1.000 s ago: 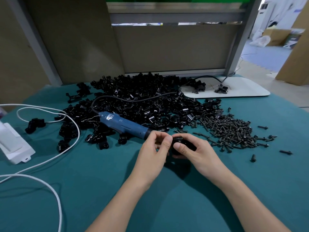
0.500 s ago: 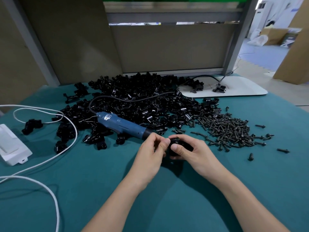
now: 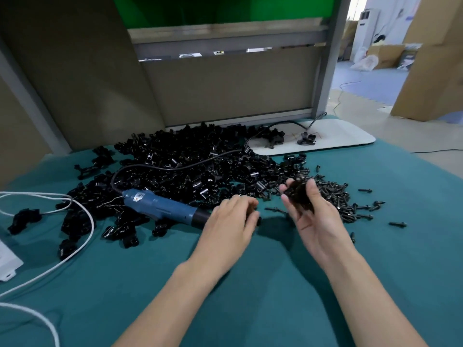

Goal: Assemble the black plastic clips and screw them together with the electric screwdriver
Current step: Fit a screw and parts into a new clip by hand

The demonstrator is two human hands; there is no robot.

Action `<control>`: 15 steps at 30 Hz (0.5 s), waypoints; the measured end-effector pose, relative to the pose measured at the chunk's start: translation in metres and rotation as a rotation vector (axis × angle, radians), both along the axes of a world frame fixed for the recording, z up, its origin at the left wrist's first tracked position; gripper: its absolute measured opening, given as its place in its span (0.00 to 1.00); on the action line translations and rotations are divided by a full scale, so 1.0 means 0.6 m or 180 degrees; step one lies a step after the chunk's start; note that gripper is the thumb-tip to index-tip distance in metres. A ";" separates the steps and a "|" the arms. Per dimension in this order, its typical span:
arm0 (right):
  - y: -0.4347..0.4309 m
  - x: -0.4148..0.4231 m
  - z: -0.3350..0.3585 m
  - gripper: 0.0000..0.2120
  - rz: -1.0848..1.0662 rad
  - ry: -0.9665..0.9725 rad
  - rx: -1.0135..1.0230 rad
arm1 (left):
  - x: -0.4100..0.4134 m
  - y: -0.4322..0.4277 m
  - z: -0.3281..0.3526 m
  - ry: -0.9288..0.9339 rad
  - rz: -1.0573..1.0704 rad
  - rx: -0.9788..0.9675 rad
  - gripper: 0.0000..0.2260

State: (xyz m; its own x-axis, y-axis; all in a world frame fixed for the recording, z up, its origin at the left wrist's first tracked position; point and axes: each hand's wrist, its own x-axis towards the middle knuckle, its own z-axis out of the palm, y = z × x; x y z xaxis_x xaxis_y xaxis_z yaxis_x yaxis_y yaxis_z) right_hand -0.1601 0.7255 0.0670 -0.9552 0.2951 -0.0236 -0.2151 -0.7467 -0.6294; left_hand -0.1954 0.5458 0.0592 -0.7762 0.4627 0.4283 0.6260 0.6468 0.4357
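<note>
Black clips point(image 3: 190, 159) and screws point(image 3: 335, 199), blue screwdriver point(image 3: 160, 209), teal tablecloth point(image 3: 250, 296), white cable point(image 3: 85, 236)

The right hand point(image 3: 313, 216) held a black clip point(image 3: 299, 194) in its fingertips, raised over the screws point(image 3: 338, 196). The left hand point(image 3: 230, 219), blurred, hovered palm down at the nose of the blue screwdriver point(image 3: 160, 207), which lay on the teal desk point(image 3: 250, 284) against the clip pile point(image 3: 188, 166). A white cable point(image 3: 82, 236) curved at the left.
</note>
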 end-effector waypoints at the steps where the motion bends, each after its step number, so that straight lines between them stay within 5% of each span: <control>1: 0.007 0.000 -0.001 0.16 -0.0085 -0.0069 -0.0209 | -0.014 0.021 0.004 0.0298 -0.0072 -0.0502 0.13; 6: 0.013 0.001 -0.009 0.13 -0.0172 -0.0259 -0.0670 | -0.056 0.093 0.005 0.0831 -0.0027 -0.2345 0.15; 15: 0.003 0.000 -0.011 0.18 -0.0014 -0.0316 -0.0696 | -0.033 0.077 0.013 0.1119 -0.0090 -0.1897 0.14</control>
State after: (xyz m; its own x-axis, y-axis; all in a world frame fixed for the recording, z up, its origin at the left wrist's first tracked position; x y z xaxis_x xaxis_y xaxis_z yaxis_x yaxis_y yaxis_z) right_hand -0.1598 0.7270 0.0602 -0.9437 0.2769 -0.1812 -0.1639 -0.8668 -0.4709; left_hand -0.2150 0.5920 0.0670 -0.6221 0.7152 0.3187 0.6850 0.6943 -0.2209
